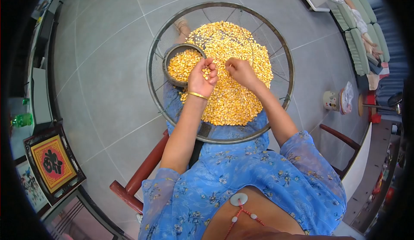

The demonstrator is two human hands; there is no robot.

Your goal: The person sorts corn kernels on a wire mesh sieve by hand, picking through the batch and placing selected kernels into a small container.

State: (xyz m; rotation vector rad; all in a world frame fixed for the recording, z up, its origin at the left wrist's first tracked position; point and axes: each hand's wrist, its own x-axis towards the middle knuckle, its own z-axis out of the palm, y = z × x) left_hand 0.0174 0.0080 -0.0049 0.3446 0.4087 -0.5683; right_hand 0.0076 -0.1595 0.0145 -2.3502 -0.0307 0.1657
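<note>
A wide round mesh sieve (288,89) rests across my lap, with a thick spread of yellow corn kernels (235,106) on its mesh. Inside its left part sits a dark round bowl (171,81), heaped with more kernels. My left hand (203,78), palm up beside the bowl's right rim, has its fingers curled around a few corn kernels. Just to its right, my right hand (242,71) hangs over the spread with fingertips pinched together. Whatever those fingertips hold is too small or hidden to make out.
Under me is a wooden chair with a reddish armrest (144,171). A green sofa (360,45) with a person's legs (360,22) on it stands at upper right. A patterned bin (331,100) is on the right, a framed red-and-gold picture (52,164) on the left.
</note>
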